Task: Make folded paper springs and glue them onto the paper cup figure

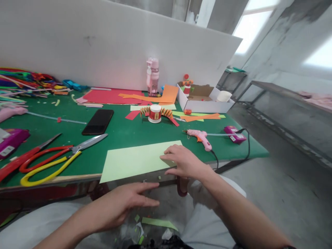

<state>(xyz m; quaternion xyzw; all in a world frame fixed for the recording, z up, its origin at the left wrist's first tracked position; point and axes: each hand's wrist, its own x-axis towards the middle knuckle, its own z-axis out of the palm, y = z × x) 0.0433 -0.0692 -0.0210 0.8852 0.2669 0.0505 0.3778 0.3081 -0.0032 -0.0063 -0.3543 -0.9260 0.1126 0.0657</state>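
A sheet of pale green paper (135, 159) lies flat at the front edge of the green table, its near edge sticking out past the tabletop. My right hand (183, 160) rests on the sheet's right end, thumb and fingers apart. Below the table edge, in front of the paper, my left hand (135, 199) is held in the air with two fingers stretched to the right and nothing in it. Behind the paper stands a small red and white paper cup (155, 114) with folded orange and yellow paper strips on both sides.
Scissors with red and yellow handles (70, 152) and a black phone (98, 122) lie left. On the right are a pink glue gun (199, 136), its cord and a purple box (234, 135). A pink bottle (153, 77) and a white box (204, 103) stand behind. Paper scraps (159, 223) litter the floor.
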